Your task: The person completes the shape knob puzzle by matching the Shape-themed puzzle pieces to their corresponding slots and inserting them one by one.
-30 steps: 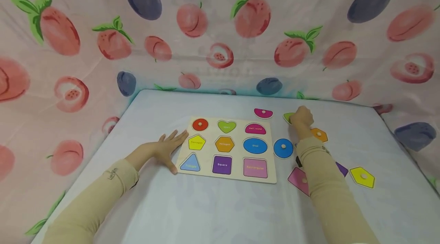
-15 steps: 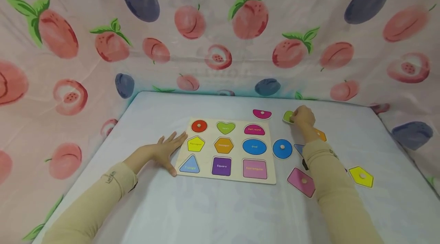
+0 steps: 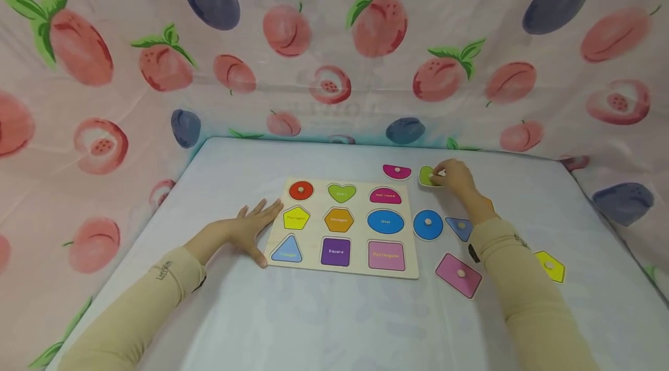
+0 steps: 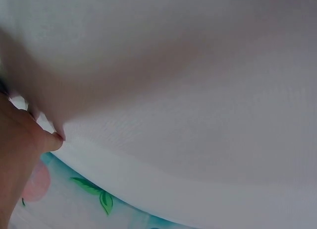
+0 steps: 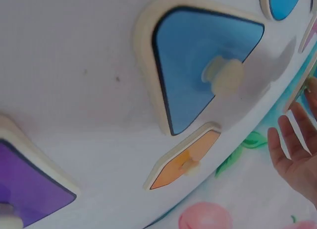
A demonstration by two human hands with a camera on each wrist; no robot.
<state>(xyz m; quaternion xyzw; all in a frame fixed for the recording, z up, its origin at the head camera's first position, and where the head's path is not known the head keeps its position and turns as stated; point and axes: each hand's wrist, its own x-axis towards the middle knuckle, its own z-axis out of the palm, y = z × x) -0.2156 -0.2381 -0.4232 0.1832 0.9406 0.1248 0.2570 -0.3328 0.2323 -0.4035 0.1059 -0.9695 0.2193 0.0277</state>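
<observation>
A green heart-shaped puzzle piece (image 3: 425, 176) is held by its knob in my right hand (image 3: 456, 178), at the back right beyond the board. The right wrist view shows that hand (image 5: 299, 152) at the right edge, with the piece's thin edge (image 5: 298, 87) at its fingertips. My left hand (image 3: 247, 233) lies with spread, straight fingers at the left edge of the shape puzzle board (image 3: 360, 226). A red circle piece (image 3: 301, 190) with a knob sits in its slot; the other slots show printed shapes, among them the green heart (image 3: 342, 193).
Loose knobbed pieces lie right of the board: a magenta half round (image 3: 397, 172), blue oval (image 3: 428, 224), blue triangle (image 3: 460, 227), pink rectangle (image 3: 458, 276) and yellow pentagon (image 3: 551, 267). A purple piece (image 5: 32, 189) and orange hexagon (image 5: 185, 157) show in the right wrist view.
My right hand has lifted the green heart piece by its knob and moved it left, toward the magenta half round. My left hand stays at the board's edge.
</observation>
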